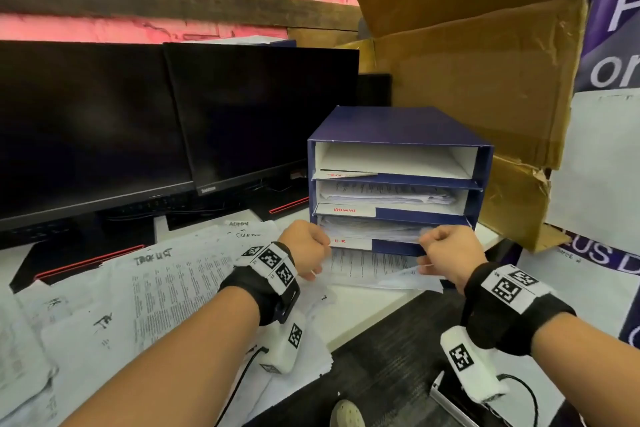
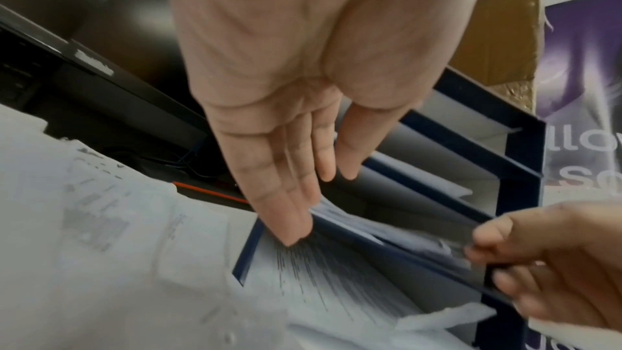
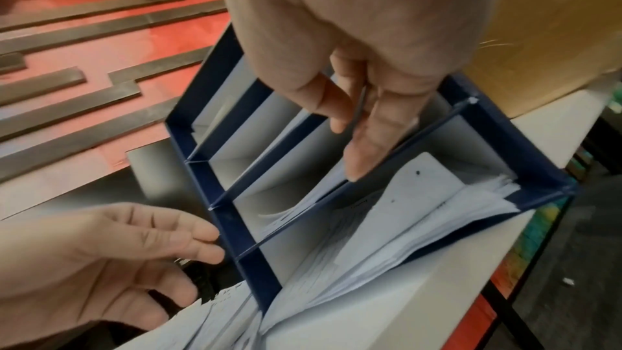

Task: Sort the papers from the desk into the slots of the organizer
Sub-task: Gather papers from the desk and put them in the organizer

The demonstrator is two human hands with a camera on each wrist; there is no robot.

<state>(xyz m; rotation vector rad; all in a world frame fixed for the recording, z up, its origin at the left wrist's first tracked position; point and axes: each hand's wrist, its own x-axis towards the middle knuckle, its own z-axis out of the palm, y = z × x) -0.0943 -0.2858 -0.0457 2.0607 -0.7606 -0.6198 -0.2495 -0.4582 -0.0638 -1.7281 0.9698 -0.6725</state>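
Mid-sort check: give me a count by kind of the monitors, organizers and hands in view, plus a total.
Monitors: 2
Organizer: 1
Hands: 2, the left hand and the right hand
Total: 5
The papers on the desk overlap too much to count.

The organizer (image 1: 398, 128) stands on the desk (image 1: 367, 305), right of two monitors (image 1: 173, 121), with a big box (image 1: 467, 80) behind it. Its slots sit one over another, papers (image 1: 384, 196) lie inside, and a sheet (image 1: 374, 269) sticks out of the lowest one. More sheets (image 1: 156, 288) lie on the desk in front of the monitors, left of the organizer.
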